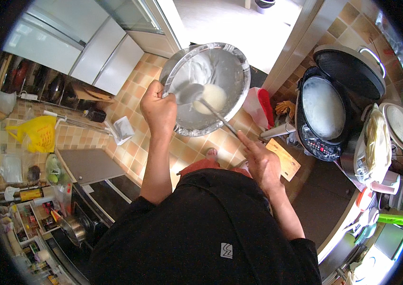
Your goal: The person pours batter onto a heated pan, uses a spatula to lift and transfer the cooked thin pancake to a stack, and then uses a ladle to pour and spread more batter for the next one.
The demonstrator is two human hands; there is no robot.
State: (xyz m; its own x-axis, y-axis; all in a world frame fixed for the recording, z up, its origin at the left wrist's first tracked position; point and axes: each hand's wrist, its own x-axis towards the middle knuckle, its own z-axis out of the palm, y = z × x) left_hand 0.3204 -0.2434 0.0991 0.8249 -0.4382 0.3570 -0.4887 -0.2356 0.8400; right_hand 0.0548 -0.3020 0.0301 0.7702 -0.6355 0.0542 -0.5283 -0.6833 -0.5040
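Note:
A large stainless steel mixing bowl (235, 85) is tilted in front of me, above the floor. My left hand (158, 108) grips its left rim, thumb over the edge. White batter (197, 71) coats the inner wall and streaks the rim. In my right hand (262, 162) is the long handle of a metal ladle (224, 122), whose head reaches into the bowl. Pale liquid batter (214, 98) shows around the ladle's head; where the cup ends and the pool begins I cannot tell. To the right, an electric griddle (324, 107) stands with its lid raised and a whitish layer across its plate.
Beside the griddle, a pale folded sheet or bag (377, 142) lies near a round white lid-like item (397, 123). A wooden board (283, 159) juts out below the griddle. On the left are a stove with a metal pot (74, 229) and a yellow plastic bag (35, 132).

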